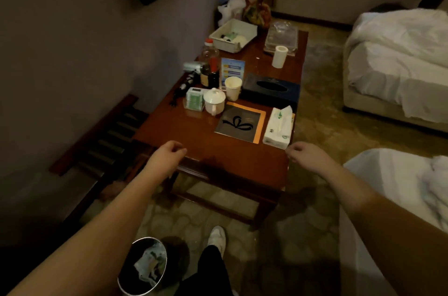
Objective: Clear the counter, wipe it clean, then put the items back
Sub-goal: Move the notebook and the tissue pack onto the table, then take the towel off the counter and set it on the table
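nothing looks cleared yet: the counter (189, 133) beyond both sets of loosely curled, empty fingers, left hand (169, 151) and right hand (303, 152), carries the tissue pack (277, 127) just past the right fingertips, and no wiping has begun.

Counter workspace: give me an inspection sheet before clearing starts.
Surface: wooden counter, glossy, near end bare, nothing cleared yet.
Job's things: soft tissue pack at the right edge; flat booklet beside it; dark tissue box behind; paper cup; lidded white mug; white tray at the far end; paper roll upright.
Clutter: bottles, small clear box, sign card, clear containers.
Hands: left hand and right hand hover at the near edge, loosely curled, holding nothing.
Cables: dark cord near the wall side.
Surroundings: bin on the floor, beds on the right.
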`<state>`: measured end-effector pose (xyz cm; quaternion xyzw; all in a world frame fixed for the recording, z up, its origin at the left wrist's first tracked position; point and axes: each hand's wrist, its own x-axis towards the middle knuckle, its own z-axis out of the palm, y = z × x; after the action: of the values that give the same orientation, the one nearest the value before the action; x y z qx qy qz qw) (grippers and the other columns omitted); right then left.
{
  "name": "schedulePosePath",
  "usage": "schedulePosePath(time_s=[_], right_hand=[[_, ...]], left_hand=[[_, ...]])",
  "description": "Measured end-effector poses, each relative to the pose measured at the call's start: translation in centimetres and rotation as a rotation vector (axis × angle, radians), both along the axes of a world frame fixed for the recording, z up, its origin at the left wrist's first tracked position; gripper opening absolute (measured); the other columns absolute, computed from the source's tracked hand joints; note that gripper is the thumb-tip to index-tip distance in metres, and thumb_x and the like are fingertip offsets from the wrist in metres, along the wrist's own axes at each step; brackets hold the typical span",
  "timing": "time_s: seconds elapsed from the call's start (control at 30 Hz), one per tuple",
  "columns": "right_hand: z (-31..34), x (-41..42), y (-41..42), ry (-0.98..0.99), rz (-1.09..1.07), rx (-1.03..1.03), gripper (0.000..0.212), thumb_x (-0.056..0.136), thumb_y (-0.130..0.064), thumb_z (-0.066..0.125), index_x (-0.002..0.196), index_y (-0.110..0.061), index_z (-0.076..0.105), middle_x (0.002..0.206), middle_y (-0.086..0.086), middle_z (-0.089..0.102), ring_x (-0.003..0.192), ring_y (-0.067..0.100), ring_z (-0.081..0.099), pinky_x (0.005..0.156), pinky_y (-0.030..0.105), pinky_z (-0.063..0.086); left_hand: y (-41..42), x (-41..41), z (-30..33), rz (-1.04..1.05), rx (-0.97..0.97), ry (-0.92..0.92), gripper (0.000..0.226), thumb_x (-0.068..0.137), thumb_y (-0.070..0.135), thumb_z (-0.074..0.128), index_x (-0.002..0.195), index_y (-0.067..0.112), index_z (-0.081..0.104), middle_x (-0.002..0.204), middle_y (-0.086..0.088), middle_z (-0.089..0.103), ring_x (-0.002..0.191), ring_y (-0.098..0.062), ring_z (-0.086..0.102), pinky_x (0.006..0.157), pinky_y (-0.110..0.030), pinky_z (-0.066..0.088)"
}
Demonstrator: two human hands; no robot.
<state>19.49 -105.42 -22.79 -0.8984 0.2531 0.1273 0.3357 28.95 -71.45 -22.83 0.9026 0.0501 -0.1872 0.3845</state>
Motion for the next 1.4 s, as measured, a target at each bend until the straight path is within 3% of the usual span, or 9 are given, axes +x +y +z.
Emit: schedulePosePath(time_s=[0.1, 0.23, 0.33, 0.47, 0.6, 0.7, 0.87, 1.2, 1.4], right_hand=[[2.8, 0.9, 4.3, -0.025, 0.186, -0.120, 0.025, 0.098, -0.037, 0.046, 0.115, -0.024, 0.061, 0.109, -0.002, 0.059, 0.084, 0.013, 0.058, 0.060, 0.023, 0.043], [5.8, 2.5, 12.3, -0.091, 0.440, -0.164, 0.024, 0.099, -0.037, 0.044, 0.114, -0.027, 0.059, 0.108, -0.003, 0.061, 0.086, 0.014, 0.058, 0.072, 0.031, 0.049], [6.9, 3.3, 19.0, -0.142, 0.616, -0.139, 0.023, 0.098, -0.037, 0.046, 0.114, -0.027, 0.060, 0.108, -0.006, 0.059, 0.089, 0.012, 0.054, 0.074, 0.028, 0.045], [7.5, 3.0, 27.8, -0.164, 0.845, -0.063, 0.016, 0.097, -0.039, 0.047, 0.108, -0.032, 0.058, 0.098, -0.013, 0.056, 0.082, 0.005, 0.052, 0.061, 0.022, 0.042], [7.2, 0.9, 36.3, -0.213, 1.032, -0.009, 0.025, 0.097, -0.038, 0.048, 0.117, -0.029, 0.060, 0.111, -0.010, 0.059, 0.092, 0.006, 0.052, 0.068, 0.021, 0.043], [6.6, -1.5, 42.7, -0.227, 1.155, -0.010, 0.027, 0.097, -0.038, 0.049, 0.119, -0.027, 0.060, 0.114, -0.009, 0.059, 0.092, 0.005, 0.052, 0.074, 0.024, 0.044], [5.4, -6.1, 52.3, -0.213, 1.318, -0.011, 0.027, 0.096, -0.038, 0.049, 0.118, -0.028, 0.061, 0.113, -0.010, 0.061, 0.093, 0.005, 0.056, 0.080, 0.025, 0.049], [6.1, -15.0, 69.8, -0.179, 1.514, 0.101, 0.024, 0.097, -0.039, 0.049, 0.117, -0.033, 0.059, 0.108, -0.017, 0.056, 0.092, -0.002, 0.053, 0.068, 0.014, 0.042], [9.7, -19.9, 80.3, -0.244, 1.640, 0.164, 0.024, 0.097, -0.039, 0.050, 0.119, -0.035, 0.058, 0.109, -0.019, 0.058, 0.096, -0.003, 0.054, 0.071, 0.014, 0.044]], left_hand=[[4.7, -2.8, 2.7, 0.076, 0.034, -0.010, 0.027, 0.097, 0.039, 0.051, 0.122, 0.027, 0.055, 0.098, 0.007, 0.057, 0.075, -0.007, 0.054, 0.058, -0.024, 0.044], [11.2, -7.0, 6.3, 0.186, 0.035, -0.072, 0.025, 0.097, 0.040, 0.051, 0.118, 0.027, 0.056, 0.095, 0.005, 0.063, 0.069, -0.015, 0.064, 0.055, -0.033, 0.054], [15.7, -10.2, 8.0, 0.239, 0.092, -0.139, 0.026, 0.098, 0.037, 0.051, 0.120, 0.024, 0.058, 0.085, 0.014, 0.058, 0.067, 0.000, 0.059, 0.051, -0.018, 0.043], [21.7, -14.8, 9.1, 0.363, 0.166, -0.186, 0.028, 0.097, 0.039, 0.052, 0.118, 0.022, 0.060, 0.100, 0.008, 0.062, 0.074, 0.001, 0.054, 0.056, -0.017, 0.038], [27.5, -20.1, 9.0, 0.559, 0.210, -0.169, 0.031, 0.095, 0.044, 0.053, 0.118, 0.025, 0.061, 0.114, 0.006, 0.060, 0.091, -0.007, 0.058, 0.072, -0.026, 0.047], [31.6, -24.7, 8.4, 0.685, 0.256, -0.155, 0.030, 0.095, 0.044, 0.052, 0.119, 0.028, 0.060, 0.117, 0.009, 0.058, 0.094, -0.006, 0.055, 0.072, -0.024, 0.045], [37.7, -33.1, 7.6, 0.820, 0.241, -0.174, 0.029, 0.097, 0.036, 0.052, 0.121, 0.023, 0.060, 0.116, 0.004, 0.058, 0.095, -0.009, 0.057, 0.070, -0.023, 0.045], [53.7, -46.8, 8.0, 0.949, 0.168, -0.220, 0.012, 0.096, 0.035, 0.053, 0.104, 0.032, 0.061, 0.103, 0.014, 0.057, 0.090, -0.001, 0.055, 0.064, -0.017, 0.040], [62.2, -53.1, 10.6, 1.094, 0.274, -0.343, 0.008, 0.095, 0.033, 0.054, 0.097, 0.031, 0.062, 0.097, 0.013, 0.058, 0.085, -0.001, 0.054, 0.065, -0.018, 0.038]])
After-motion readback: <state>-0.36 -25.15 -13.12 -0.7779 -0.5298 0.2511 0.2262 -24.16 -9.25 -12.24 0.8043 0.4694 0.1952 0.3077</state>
